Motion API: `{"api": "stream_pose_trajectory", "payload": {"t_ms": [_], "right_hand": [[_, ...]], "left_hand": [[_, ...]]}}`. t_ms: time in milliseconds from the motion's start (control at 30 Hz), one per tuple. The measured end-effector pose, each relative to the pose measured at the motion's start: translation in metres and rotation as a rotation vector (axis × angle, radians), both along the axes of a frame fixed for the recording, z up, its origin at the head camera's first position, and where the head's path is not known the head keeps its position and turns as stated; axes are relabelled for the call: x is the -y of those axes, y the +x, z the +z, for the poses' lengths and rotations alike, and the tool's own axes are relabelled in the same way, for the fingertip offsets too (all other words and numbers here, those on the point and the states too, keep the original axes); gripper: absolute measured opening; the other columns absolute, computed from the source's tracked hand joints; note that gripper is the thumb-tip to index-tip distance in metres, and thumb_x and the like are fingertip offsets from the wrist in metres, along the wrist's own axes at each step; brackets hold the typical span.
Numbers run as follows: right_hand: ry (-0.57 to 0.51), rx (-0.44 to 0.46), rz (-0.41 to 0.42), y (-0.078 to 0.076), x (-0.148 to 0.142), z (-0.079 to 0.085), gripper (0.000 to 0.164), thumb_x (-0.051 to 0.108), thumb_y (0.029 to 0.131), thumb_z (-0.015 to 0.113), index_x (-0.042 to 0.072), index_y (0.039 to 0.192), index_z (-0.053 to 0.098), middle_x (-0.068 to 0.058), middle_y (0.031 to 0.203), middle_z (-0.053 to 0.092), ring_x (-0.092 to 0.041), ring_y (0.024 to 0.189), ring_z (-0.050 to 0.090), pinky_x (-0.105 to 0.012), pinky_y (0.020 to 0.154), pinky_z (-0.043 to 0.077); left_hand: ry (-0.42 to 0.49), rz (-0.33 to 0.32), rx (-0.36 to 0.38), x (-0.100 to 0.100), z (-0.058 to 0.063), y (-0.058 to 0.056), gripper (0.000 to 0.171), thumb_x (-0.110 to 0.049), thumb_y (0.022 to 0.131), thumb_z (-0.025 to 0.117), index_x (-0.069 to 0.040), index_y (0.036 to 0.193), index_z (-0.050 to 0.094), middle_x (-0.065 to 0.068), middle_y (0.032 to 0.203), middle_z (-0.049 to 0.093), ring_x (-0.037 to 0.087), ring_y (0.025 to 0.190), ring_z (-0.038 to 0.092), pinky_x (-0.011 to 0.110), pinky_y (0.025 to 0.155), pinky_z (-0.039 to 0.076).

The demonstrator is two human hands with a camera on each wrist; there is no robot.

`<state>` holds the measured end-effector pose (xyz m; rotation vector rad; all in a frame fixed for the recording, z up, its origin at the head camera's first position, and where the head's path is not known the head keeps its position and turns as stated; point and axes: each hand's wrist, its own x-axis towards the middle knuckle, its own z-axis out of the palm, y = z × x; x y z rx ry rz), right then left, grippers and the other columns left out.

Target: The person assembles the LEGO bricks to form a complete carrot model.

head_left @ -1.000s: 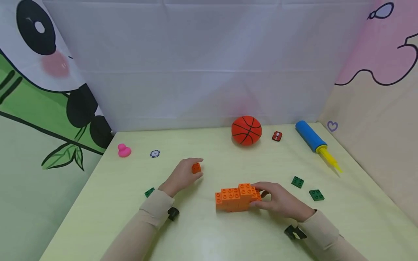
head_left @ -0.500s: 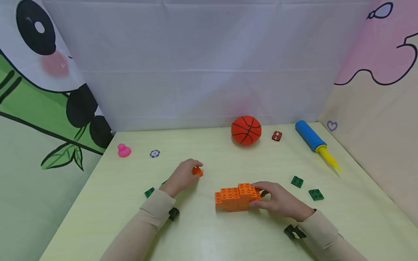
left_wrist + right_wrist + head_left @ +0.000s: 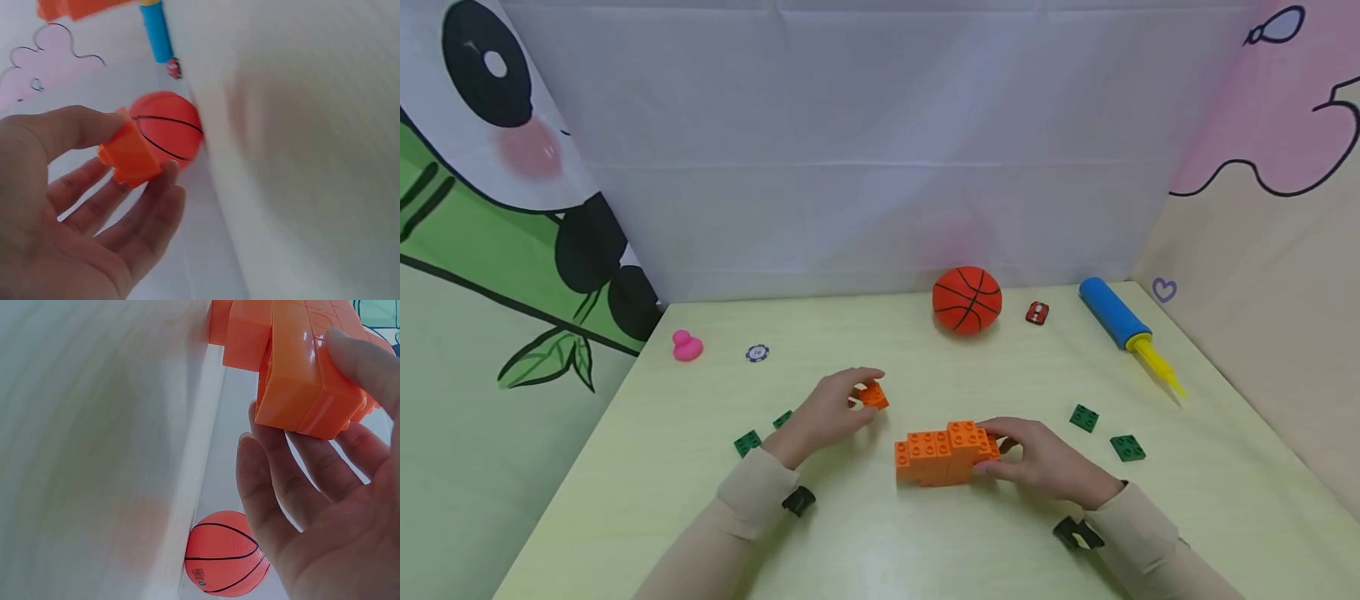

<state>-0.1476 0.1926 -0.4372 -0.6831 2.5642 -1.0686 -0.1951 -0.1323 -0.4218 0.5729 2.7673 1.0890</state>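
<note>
**Component Condition and Layout**

The small orange studded plastic brick point(image 3: 874, 396) is positioned above the pale wood-grain surface point(image 3: 865, 550), ahead and to the left of the larger stepped assembly of orange studded plastic bricks point(image 3: 936, 454). The two units are near each other but apart. The assembly has glossy faces, is lowest at its left end and rises in steps to a block near its right end. Its contact with the surface cannot be confirmed.

Hands: the left hand point(image 3: 831, 417) pinches the single brick between thumb and fingertips, palm partly open. The right hand point(image 3: 1045, 458) grips the right end of the assembly, thumb opposed to the bent fingers.

Surrounding items: one green square studded brick point(image 3: 747, 442) lies beside the left wrist; a second green brick point(image 3: 782, 419) is partly covered by the left hand. Two further green bricks point(image 3: 1084, 418) lie to the right of the right hand. Toward the rear, well apart from the orange units, stand a pink rounded figure point(image 3: 687, 346), a blue-and-white round chip point(image 3: 757, 353), an orange-red basketball point(image 3: 967, 301), a small red toy car point(image 3: 1037, 313) and a blue-and-yellow pump point(image 3: 1112, 312).
</note>
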Motion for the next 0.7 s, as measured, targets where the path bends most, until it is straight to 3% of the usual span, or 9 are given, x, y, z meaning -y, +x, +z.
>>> {"api": "stream_pose_trajectory", "payload": {"t_ms": [167,333,500,700], "right_hand": [[-0.003,0.000,0.003,0.000,0.000,0.000,0.055,0.048,0.089,0.071,0.021,0.136,0.060,0.007,0.130,0.062,-0.016,0.109,0.057,-0.036,0.090,0.051],[-0.016,-0.011,0.014,0.000,-0.001,0.000,0.054,0.048,0.089,0.071,0.021,0.135,0.061,0.008,0.128,0.063,-0.016,0.109,0.058,-0.037,0.090,0.052],[-0.019,-0.010,0.017,0.001,-0.001,0.001,0.053,0.047,0.090,0.071,0.021,0.135,0.061,0.008,0.128,0.063,-0.016,0.109,0.058,-0.036,0.090,0.052],[-0.020,-0.012,0.026,0.001,-0.001,0.001,0.053,0.047,0.090,0.070,0.021,0.135,0.061,0.009,0.127,0.063,-0.016,0.109,0.057,-0.036,0.091,0.052]], "left_hand": [[0.156,-0.109,-0.094,-0.014,0.016,0.025,0.050,-0.015,0.093,0.069,-0.015,0.141,0.056,0.000,0.130,0.062,0.015,0.106,0.060,0.041,0.092,0.054],[0.224,-0.207,-0.131,-0.034,0.023,0.044,0.047,-0.015,0.093,0.070,-0.015,0.138,0.058,-0.003,0.129,0.063,0.010,0.105,0.059,0.040,0.090,0.055],[0.219,-0.275,-0.113,-0.046,0.022,0.054,0.047,-0.014,0.094,0.071,-0.014,0.139,0.058,-0.003,0.129,0.063,0.010,0.106,0.058,0.035,0.092,0.054],[0.174,-0.287,-0.101,-0.050,0.018,0.059,0.047,-0.015,0.094,0.069,-0.014,0.139,0.057,-0.004,0.131,0.062,0.008,0.106,0.058,0.027,0.094,0.051]]}}
